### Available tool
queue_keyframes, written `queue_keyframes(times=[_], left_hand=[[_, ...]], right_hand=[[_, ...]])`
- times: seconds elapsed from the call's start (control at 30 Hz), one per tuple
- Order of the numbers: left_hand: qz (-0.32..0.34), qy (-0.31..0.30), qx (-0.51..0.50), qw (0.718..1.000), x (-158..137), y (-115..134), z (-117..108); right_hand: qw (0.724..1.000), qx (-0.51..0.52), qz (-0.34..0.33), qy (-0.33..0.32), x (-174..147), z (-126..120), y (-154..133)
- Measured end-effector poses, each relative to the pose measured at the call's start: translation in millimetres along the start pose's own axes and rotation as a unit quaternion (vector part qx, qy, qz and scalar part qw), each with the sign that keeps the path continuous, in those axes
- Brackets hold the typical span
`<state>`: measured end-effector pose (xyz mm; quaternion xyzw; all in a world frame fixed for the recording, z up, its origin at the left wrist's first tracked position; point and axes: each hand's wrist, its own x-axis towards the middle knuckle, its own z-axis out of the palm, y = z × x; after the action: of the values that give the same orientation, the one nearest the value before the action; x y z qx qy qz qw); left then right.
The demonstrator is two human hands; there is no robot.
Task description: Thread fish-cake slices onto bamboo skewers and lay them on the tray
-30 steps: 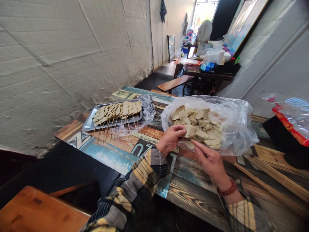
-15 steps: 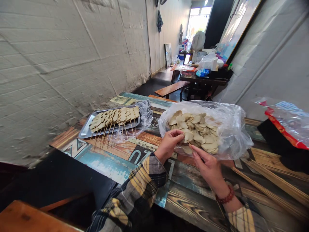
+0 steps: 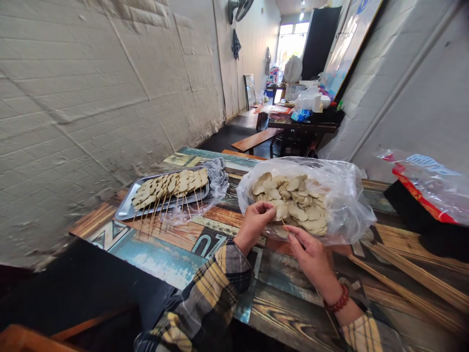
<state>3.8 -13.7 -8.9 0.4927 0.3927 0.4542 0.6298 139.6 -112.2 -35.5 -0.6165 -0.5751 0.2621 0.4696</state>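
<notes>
My left hand (image 3: 255,222) pinches the edge of a pale, flat round slice (image 3: 281,211) between thumb and fingers. Closed round a thin wooden skewer (image 3: 283,223), my right hand (image 3: 309,254) holds its tip close to that slice. The skewer's long end runs back under my right wrist. Just beyond both hands, a clear plastic bag (image 3: 351,195) lies spread with a heap of similar slices (image 3: 300,198). To the left, a metal tray (image 3: 126,208) carries several skewers threaded with slices (image 3: 172,185), their bare sticks pointing towards me.
Bundles of bare skewers (image 3: 414,274) lie on the patterned wooden table (image 3: 157,256) at the right. A black box with a red-edged plastic packet (image 3: 421,190) stands behind them. Crumpled plastic (image 3: 219,178) touches the tray. A bench (image 3: 256,140) and a cluttered table stand farther back.
The view has shifted slightly, so the scene sits a little lower and further left. Both hands keep their grips, the skewer tip still near the slice.
</notes>
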Motion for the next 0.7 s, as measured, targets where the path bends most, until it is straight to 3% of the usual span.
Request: queue_keyframes(times=[0.33,0.7], left_hand=[[0.038,-0.023,0.034,0.998,1,0,-2],[-0.077,-0.101,-0.082,0.988,-4,-2,2]], right_hand=[[1.0,-0.011,-0.005,-0.001,2,-2,-6],[0.999,-0.036,0.009,0.014,2,-5,-15]])
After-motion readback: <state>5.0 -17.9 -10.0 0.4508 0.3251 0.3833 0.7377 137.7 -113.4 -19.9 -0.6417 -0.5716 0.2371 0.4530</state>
